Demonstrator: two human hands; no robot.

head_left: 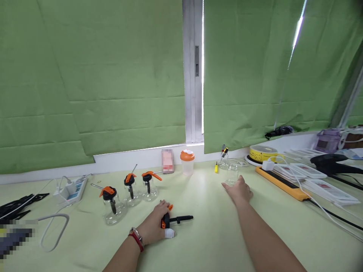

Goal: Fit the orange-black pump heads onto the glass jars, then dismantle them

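My left hand [157,223] is closed around a black and orange dispenser top [166,220], whose black stem points right just over the table. My right hand [239,190] grips the lower part of a clear glass bottle [233,174] that stands upright, thumb on its left and fingers on its right. To the left of my left hand stand three glass dispensers with black and orange tops and metal spouts: one in front [113,207], one behind it [131,190] and one farther right [148,187].
An orange-lidded cup [187,162] stands by the wall beside a pinkish box [167,161]. Behind the bottle are screwdrivers [224,152] in a glass and a small yellow tool [216,167]. An orange power strip [283,184], yellow tape roll [263,154] and cables lie right; a white power strip [78,190] lies left.
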